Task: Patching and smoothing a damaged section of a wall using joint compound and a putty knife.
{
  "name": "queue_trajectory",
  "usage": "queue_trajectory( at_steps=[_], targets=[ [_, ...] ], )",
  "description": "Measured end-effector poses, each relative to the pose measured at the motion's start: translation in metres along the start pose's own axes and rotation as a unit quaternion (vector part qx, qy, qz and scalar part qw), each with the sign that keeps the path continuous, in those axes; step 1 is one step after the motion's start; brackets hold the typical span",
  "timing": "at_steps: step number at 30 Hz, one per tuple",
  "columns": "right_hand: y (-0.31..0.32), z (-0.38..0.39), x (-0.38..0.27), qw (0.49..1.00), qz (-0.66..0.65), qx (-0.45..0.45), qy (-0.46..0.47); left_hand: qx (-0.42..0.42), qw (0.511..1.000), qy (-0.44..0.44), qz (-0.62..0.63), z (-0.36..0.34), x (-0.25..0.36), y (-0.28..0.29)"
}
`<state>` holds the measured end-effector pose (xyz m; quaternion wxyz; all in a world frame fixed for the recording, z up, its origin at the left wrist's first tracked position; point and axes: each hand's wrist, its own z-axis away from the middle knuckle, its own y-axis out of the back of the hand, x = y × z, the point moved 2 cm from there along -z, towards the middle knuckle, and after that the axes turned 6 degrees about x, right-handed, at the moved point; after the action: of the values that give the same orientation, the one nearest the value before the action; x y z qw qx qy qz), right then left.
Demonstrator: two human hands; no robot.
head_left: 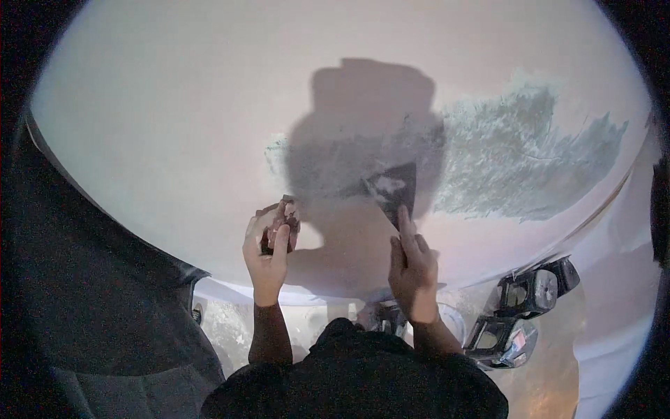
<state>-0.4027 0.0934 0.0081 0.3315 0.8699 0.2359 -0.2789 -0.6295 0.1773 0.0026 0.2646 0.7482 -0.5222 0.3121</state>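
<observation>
head view, right hand (414,269) gripping putty knife (399,193), blade up-frame, long axis leaning left, left hand (265,253) clasping smeared object (288,215)

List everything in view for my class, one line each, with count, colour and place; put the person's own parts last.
Broad surface: one, pale pinkish white, ahead
Grey patch: one, streaky grey, across the surface, mostly right
Shadow: one, dark grey, upper centre
Scraper: one, dark with a pale smear, right of centre
Smeared object: one, dark reddish brown, pale smears, left of centre
Stool-like objects: at least two, black, lower right
Dark cover: one, black, left
Sheet: one, whitish, right
Floor: one, greyish brown, bottom
Top: one, black, bottom centre
Left fingers: one set, around the smeared object
Right fingers: one set, on the scraper
</observation>
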Motion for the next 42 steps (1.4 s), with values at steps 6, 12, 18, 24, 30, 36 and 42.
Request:
queue_trajectory(
  at_steps=[6, 12, 18, 24, 30, 36, 42],
  targets=[
    [0.002, 0.009, -0.014, 0.995, -0.027, -0.043, -0.081, -0.026, 0.998, -0.036, -0.042, 0.002, -0.005, -0.001],
    [0.004, -0.005, -0.021, 0.998, -0.041, -0.013, -0.038, -0.047, 0.997, 0.053, 0.014, 0.006, -0.015, 0.001],
    [-0.016, -0.021, -0.012, 0.993, -0.058, 0.101, 0.030, -0.072, 0.992, 0.081, 0.059, 0.004, -0.015, 0.013],
    [-0.024, -0.014, -0.017, 0.996, 0.026, 0.077, -0.042, -0.034, 0.994, 0.061, 0.084, 0.002, -0.028, 0.026],
    [-0.013, -0.013, 0.016, 0.994, -0.038, 0.095, 0.024, -0.057, 0.995, 0.053, 0.061, -0.003, -0.023, 0.040],
    [0.051, -0.046, 0.081, 0.921, 0.031, 0.380, -0.078, -0.028, 0.977, 0.148, 0.150, -0.010, -0.016, 0.036],
    [-0.016, -0.017, 0.035, 0.987, -0.069, 0.131, 0.069, -0.041, 0.987, 0.111, 0.108, -0.003, -0.048, 0.026]
  ],
)
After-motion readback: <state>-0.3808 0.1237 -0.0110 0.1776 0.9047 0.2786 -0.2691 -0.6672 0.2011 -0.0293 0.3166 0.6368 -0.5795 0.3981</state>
